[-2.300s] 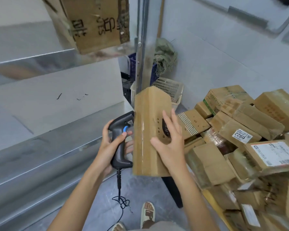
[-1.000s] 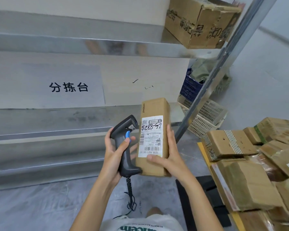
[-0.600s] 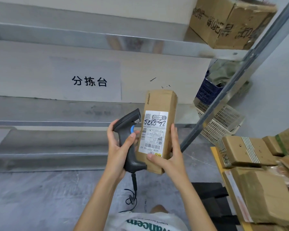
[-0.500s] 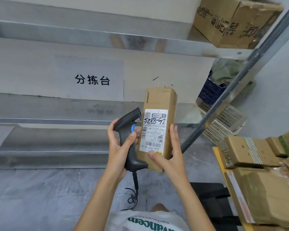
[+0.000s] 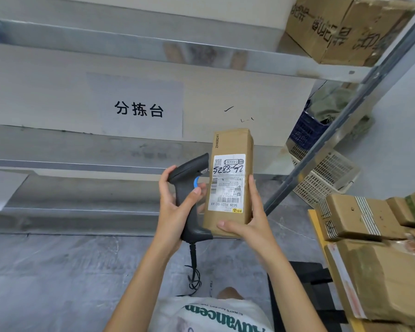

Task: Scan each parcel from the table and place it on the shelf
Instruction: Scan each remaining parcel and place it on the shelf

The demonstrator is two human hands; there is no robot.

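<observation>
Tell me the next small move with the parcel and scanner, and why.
Probably swing the scanner head round onto the label and press the blue trigger. The left hand grips the scanner beside the parcel, its nose aimed past the box rather than at it, thumb near the trigger. The right hand holds the parcel upright, label facing the camera, not yet on the shelf.

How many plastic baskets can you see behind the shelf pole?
2: a blue basket with green cloth in it, and a white basket below it on the floor. More may be hidden behind the shelf.
</observation>
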